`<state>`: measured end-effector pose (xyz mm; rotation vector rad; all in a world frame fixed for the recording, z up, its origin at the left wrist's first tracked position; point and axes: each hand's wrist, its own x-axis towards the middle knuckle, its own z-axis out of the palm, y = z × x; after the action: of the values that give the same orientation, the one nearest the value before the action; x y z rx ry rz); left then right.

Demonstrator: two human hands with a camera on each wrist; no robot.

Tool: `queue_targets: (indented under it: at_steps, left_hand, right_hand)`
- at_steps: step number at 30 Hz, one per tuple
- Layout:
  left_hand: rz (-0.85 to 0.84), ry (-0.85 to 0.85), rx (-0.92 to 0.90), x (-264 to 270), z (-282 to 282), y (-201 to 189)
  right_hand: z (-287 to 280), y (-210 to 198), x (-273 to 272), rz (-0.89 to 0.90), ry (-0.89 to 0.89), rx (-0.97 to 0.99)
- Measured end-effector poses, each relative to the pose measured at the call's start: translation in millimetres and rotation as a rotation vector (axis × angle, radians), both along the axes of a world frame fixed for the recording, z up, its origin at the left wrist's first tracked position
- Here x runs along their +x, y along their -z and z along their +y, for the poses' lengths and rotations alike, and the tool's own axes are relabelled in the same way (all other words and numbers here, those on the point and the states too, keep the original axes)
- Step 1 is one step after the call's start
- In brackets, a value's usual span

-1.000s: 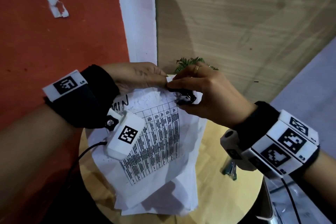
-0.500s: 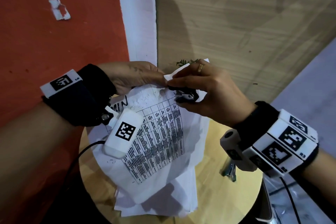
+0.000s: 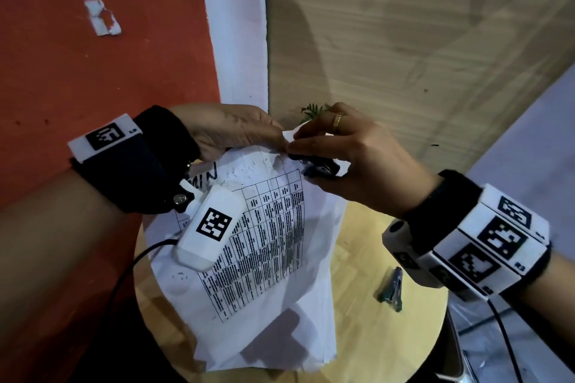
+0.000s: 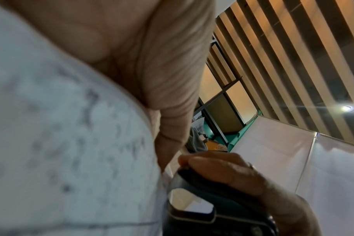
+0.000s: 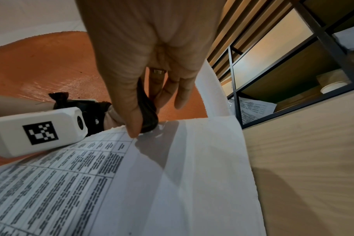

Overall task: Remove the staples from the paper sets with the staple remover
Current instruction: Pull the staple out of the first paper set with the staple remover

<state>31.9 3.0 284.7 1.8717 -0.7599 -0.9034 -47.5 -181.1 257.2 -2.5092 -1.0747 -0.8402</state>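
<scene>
Paper set: several white sheets with a printed table on the top page; it is lifted at its upper corner above the table, and its lower edge hangs down over the tabletop.
Remover: a small dark staple remover, at the upper corner of the paper set, touching the sheet edge there. In the right wrist view it sits on the paper edge under the thumb.
Staple: too small to see; I cannot tell if it is in or out.
Left hand: fingers curled, pinching the upper corner of the paper set, just beside the remover.
Right hand: thumb and fingers closed around the remover, squeezing it from both sides; a ring is on one finger.
Hands together: fingertips of both meet at the same corner, nearly touching.
Table: round, light wood, under the paper set.
Clip: a dark object, perhaps a clip, lies on the table to the right of the paper set, well apart from it.
Plant: some green leaves behind the hands.
Background: red wall on the left, wood panel on the right.
</scene>
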Motion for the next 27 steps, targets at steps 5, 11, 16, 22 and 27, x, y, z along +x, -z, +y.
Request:
queue_targets:
  at_steps: [5,11,16,22,27]
  left_hand:
    - [0.005,0.024,-0.002,-2,1,-1]
    - [-0.018,0.026,0.023,-4,2,-4]
    - [-0.039,0.044,0.052,-5,1,-6]
    - [-0.049,0.039,0.027,-4,4,-5]
    - [-0.052,0.021,-0.064,-14,1,-1]
  right_hand:
    - [3,0,-3,-0.008,0.013,0.003]
    - [4,-1,-1,0.002,-0.001,0.008]
    - [2,-1,-1,0.026,-0.004,-0.003]
    - [-1,-6,-3,0.056,0.015,0.031]
    - [-3,-3,-6,0.035,0.044,0.074]
